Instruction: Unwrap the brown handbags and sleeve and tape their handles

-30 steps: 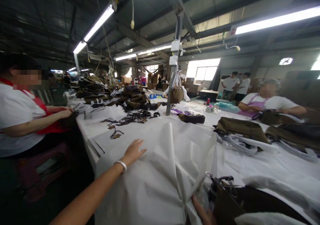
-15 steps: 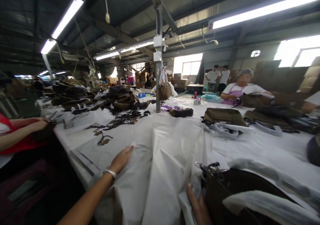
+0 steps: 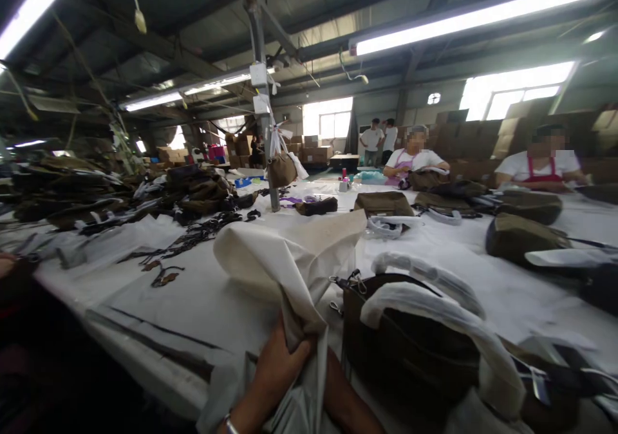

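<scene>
A light grey sheet (image 3: 294, 273), pliable and creased, is gathered up into a raised bunch above the table. My left hand (image 3: 279, 362) is closed round its folds, thumb toward the right. My right hand (image 3: 338, 376) comes in from below on the other side of the bunch; its fingers are hidden behind the sheet. Just to the right stands a dark olive bag (image 3: 410, 350) with its handles (image 3: 434, 311) wrapped in pale padding. Metal clips hang at the bag's near left corner.
Dark straps (image 3: 164, 273) lie left on the white table (image 3: 193, 305). Piled bags (image 3: 72, 192) rise behind them. A post (image 3: 263, 125) with a hanging bag (image 3: 282, 170) stands ahead. More bags (image 3: 524, 234) and two seated people are at the right.
The sheet, flat on the table before, is now lifted and bunched. My left hand has gone from lying open on it to gripping it. The view has turned right.
</scene>
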`<state>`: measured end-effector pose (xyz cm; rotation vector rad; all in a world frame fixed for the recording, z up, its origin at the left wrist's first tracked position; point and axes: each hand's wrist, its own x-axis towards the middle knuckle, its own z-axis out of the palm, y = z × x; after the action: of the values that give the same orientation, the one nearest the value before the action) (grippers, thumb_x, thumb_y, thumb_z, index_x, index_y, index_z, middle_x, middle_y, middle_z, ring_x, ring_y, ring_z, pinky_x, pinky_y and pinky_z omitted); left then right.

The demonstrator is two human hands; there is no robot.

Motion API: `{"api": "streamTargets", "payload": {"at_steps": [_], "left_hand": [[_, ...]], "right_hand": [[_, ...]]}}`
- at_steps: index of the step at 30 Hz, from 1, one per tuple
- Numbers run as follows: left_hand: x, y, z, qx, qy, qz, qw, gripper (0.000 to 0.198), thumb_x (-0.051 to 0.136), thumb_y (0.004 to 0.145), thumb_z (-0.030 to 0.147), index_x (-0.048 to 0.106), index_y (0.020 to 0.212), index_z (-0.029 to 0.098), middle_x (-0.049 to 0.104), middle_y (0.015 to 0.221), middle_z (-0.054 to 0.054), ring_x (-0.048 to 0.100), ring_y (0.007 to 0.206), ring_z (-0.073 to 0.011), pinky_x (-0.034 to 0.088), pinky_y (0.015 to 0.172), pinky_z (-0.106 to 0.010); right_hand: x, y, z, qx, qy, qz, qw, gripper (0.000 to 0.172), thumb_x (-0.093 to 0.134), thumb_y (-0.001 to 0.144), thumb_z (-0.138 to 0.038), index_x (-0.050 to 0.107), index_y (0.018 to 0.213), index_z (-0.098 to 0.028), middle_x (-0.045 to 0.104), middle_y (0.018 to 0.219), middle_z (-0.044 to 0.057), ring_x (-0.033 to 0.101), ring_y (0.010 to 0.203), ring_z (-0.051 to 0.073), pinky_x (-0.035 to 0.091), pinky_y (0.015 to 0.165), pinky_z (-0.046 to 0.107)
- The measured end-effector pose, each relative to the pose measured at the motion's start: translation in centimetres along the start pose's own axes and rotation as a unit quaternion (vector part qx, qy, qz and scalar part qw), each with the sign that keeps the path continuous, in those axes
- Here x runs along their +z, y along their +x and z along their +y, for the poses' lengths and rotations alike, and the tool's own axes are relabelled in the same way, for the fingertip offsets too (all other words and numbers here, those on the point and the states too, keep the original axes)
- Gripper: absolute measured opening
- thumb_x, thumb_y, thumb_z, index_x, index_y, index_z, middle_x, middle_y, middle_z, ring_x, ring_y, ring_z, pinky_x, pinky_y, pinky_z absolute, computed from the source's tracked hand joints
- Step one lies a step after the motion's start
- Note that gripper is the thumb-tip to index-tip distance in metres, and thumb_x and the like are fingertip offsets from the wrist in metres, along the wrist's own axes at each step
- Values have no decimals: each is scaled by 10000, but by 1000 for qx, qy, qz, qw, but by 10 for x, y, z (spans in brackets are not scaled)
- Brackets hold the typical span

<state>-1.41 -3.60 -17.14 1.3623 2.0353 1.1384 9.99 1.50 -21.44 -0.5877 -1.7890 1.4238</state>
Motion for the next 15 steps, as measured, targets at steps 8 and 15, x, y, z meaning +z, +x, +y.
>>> {"api": "streamTargets", "payload": {"at_steps": [8,15], "left_hand": [[-74,9,-5,-42,-45,157,986,689,606,740,576,589,1263,129,717,1212,-161,659,1164,-339,517,1002,-410],[-136,-15,-47,-119,21,254,960,679,614,714,654,620,1179,159,759,1096,-145,690,1109,-373,553,957,-450]], "right_hand": [[-19,4,-10,-33,-132,58,989,467,456,971,-385,684,1283,-121,674,1308,167,632,1232,282,461,1104,448],[-5,-2,13,78,-373,101,919,751,642,877,-432,501,1433,54,356,1570,233,212,1519,399,175,1253,517]]}}
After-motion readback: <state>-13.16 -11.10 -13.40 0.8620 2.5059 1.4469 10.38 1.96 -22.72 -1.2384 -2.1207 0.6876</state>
